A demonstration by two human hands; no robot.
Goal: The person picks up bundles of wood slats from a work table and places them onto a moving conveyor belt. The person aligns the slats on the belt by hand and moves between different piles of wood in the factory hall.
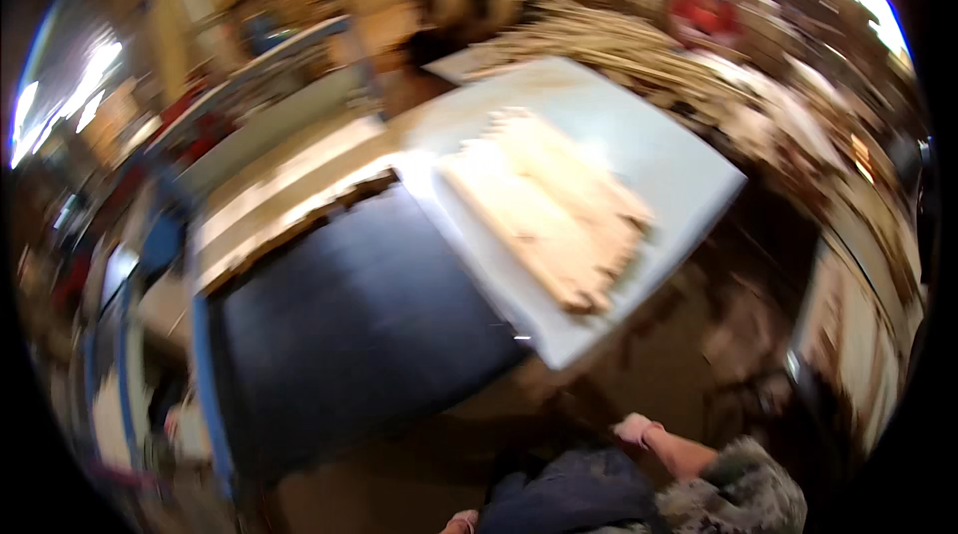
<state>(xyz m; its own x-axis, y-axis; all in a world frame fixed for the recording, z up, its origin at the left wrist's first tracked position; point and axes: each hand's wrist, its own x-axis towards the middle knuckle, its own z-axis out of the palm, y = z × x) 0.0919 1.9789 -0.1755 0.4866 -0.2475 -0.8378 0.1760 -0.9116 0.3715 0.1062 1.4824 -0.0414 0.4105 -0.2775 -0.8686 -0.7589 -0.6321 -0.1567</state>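
Note:
My right hand (636,428) hangs low in front of my body, apart from the table; motion smears its fingers. At the bottom edge only a bit of my left hand (461,522) shows, its fingers not readable. Neither hand visibly touches anything. Ahead, several pale wooden boards (544,205) with uneven, jagged ends lie side by side on a light grey-white table (689,175). A black belt-like surface (359,319) in a blue frame adjoins that table on the left.
Behind the black surface, more wood lies in a row (299,190) beside a blue rail (249,70). Long strips of wood (639,50) are heaped beyond the table. Boards (848,334) stand at the right. A red round object (704,13) sits far back.

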